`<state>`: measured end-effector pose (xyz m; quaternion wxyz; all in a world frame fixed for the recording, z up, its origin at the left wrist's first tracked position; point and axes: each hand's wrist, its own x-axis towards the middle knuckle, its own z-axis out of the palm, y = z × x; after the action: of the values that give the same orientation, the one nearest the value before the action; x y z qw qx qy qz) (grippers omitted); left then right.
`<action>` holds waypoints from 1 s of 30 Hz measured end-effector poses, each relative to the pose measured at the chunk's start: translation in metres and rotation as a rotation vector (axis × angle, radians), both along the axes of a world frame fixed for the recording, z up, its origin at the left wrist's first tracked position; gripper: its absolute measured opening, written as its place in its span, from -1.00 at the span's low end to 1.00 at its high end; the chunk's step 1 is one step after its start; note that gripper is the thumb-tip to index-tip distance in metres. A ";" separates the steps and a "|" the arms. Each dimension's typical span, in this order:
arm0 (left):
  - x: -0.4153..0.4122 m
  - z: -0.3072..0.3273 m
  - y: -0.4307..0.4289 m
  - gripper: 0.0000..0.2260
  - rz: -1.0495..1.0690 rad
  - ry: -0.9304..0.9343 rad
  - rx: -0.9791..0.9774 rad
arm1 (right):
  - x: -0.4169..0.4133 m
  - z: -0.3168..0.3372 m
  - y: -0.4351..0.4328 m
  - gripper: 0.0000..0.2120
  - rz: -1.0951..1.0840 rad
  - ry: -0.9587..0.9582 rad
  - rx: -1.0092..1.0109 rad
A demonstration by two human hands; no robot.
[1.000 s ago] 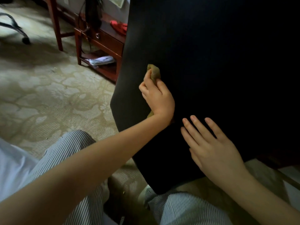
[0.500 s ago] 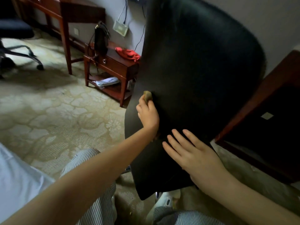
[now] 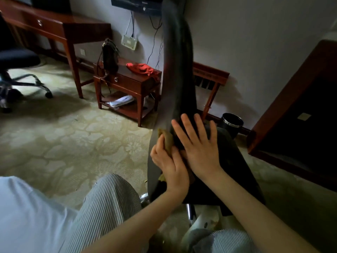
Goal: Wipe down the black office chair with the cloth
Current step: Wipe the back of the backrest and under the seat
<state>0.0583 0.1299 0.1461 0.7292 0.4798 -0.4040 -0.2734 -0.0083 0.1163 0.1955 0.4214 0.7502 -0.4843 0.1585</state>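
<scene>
The black office chair (image 3: 177, 73) stands right in front of me, its tall backrest turned edge-on and blurred, its seat (image 3: 235, 161) stretching to the right. My left hand (image 3: 170, 165) grips a folded olive-brown cloth (image 3: 167, 141) and holds it against the lower left edge of the backrest. Just to the right, my right hand (image 3: 197, 146) lies flat with spread fingers on the base of the backrest, where it meets the seat.
A low wooden side table (image 3: 131, 84) with a red cloth and a dark bag stands behind the chair on the left. A wooden desk (image 3: 60, 24) and a second office chair (image 3: 16, 70) are far left. A black bin (image 3: 232, 123) sits by the wall; dark wooden furniture (image 3: 299, 110) is on the right.
The chair has swung round, so the backrest now shows its edge and the seat has come into view. My view has lifted. Both hands stay low on the backrest.
</scene>
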 end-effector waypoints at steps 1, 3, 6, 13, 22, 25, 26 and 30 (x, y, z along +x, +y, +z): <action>-0.001 0.000 -0.003 -0.65 0.035 -0.036 -0.017 | 0.001 -0.001 -0.006 -0.40 0.026 -0.059 0.043; 0.001 -0.002 -0.014 -0.65 0.082 -0.103 -0.042 | 0.002 -0.004 -0.016 -0.43 0.076 -0.108 0.143; 0.014 -0.020 -0.039 -0.60 0.186 -0.362 -0.098 | 0.005 -0.013 -0.024 -0.42 0.095 -0.123 0.285; 0.060 -0.039 -0.104 -0.65 0.406 -1.015 -0.153 | -0.002 -0.024 -0.038 -0.27 0.014 -0.097 0.460; 0.096 -0.012 -0.168 -0.53 0.067 -1.071 0.151 | -0.020 -0.057 -0.043 -0.45 -0.119 -0.078 0.872; 0.087 -0.020 -0.172 -0.60 -0.063 -1.101 0.132 | -0.026 -0.066 -0.041 -0.49 -0.158 -0.159 0.943; 0.082 -0.029 -0.170 -0.61 -0.120 -1.125 0.111 | -0.031 -0.070 -0.039 -0.50 -0.183 -0.178 0.980; 0.053 -0.076 -0.151 -0.63 -0.351 -1.147 0.194 | -0.066 -0.094 -0.028 -0.49 -0.358 -0.237 1.170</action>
<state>0.1115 -0.0211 0.0696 0.2921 0.5413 -0.7788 -0.1230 -0.0743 0.0881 0.1014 -0.0961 0.7413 -0.6526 -0.1239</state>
